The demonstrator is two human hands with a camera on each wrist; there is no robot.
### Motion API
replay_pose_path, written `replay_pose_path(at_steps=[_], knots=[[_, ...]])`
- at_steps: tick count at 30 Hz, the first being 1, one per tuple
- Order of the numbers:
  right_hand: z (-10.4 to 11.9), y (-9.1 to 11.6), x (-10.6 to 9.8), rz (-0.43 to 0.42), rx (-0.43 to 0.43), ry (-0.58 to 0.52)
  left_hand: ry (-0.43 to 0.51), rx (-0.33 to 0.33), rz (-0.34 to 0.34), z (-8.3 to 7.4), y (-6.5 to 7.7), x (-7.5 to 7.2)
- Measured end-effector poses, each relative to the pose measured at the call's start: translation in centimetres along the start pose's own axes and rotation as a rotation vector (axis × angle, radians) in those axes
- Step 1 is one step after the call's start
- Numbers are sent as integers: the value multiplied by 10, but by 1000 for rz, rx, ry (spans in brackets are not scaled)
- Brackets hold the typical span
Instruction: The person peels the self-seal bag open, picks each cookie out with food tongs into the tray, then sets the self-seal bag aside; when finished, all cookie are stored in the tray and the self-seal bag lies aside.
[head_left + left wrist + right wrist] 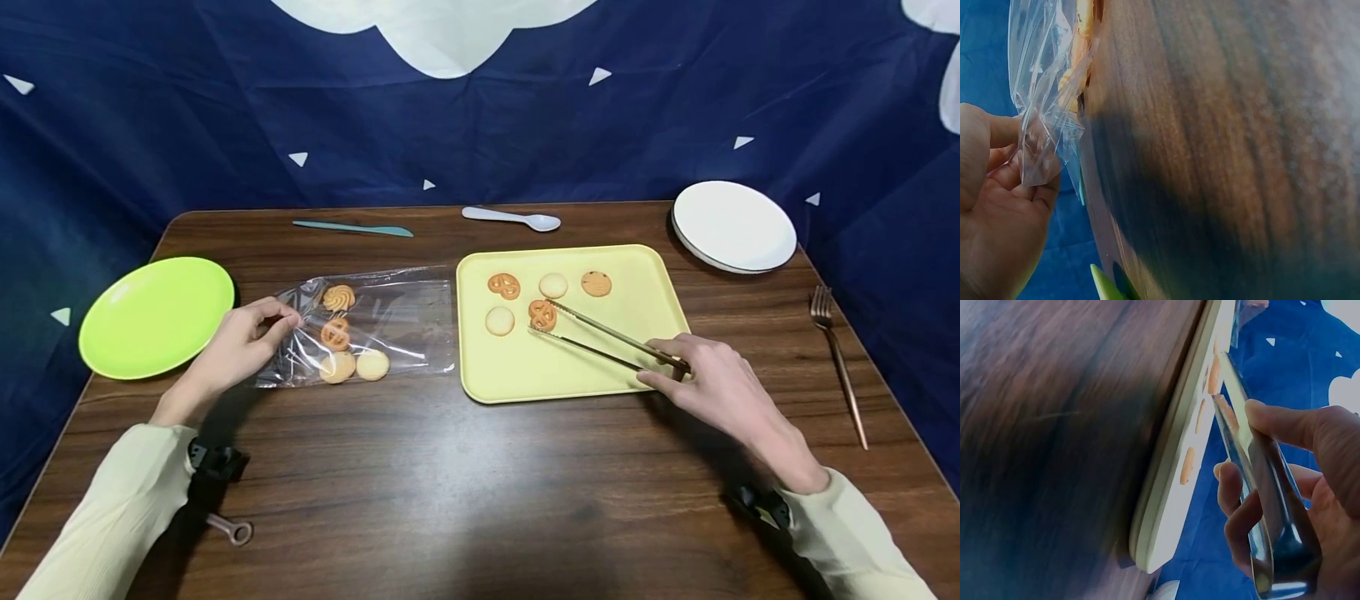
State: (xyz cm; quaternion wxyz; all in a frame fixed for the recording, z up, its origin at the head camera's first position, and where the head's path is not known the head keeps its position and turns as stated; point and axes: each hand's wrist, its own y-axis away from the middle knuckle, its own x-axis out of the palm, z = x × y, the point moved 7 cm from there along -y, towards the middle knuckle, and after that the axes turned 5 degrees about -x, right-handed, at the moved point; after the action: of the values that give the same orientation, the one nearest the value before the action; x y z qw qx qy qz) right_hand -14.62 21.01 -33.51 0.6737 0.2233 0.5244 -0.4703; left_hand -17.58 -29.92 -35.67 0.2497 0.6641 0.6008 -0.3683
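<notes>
My left hand (243, 340) pinches the near-left end of a clear plastic bag (420, 325), which lies flat on the table. Inside the bag are several cookies: a swirl cookie (339, 297), a pretzel-shaped cookie (335, 334) and two round pale ones. With my right hand (723, 385) I hold metal tongs (607, 333) over a yellow tray (570, 379). The tong tips stand on either side of a pretzel-shaped cookie (542, 315); whether they touch it I cannot tell. Around it on the tray lie another pretzel-shaped cookie (503, 286), two pale round cookies and a speckled round cookie (596, 283).
A green plate (157, 317) stands at the left, white dishes (735, 225) at the back right. Along the back lie a teal knife (352, 227) and a pale spoon (513, 218). A fork (838, 367) lies at the right edge, a brown handle end (238, 532) near my left sleeve.
</notes>
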Motion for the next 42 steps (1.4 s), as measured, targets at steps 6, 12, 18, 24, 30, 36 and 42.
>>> replay_pose_path(at_steps=[6,12,18,24,30,36,42], knots=[[-7,-2,3,60,57,-14,2,-4,-4,1,0,-1],[-7,-2,4,59,28,-4,5,-4,4,2,0,0],[-3,0,5,27,-71,2,16,-28,15,4,2,1],[-6,3,3,26,-43,-1,23,-28,11,4,2,0],[-7,6,-2,19,-38,-13,13,-25,10,5,2,0],[-2,4,-6,-10,-41,-44,7,-16,13,3,0,-1],[24,-19,0,-16,-159,-63,9,-13,9,2,0,0]])
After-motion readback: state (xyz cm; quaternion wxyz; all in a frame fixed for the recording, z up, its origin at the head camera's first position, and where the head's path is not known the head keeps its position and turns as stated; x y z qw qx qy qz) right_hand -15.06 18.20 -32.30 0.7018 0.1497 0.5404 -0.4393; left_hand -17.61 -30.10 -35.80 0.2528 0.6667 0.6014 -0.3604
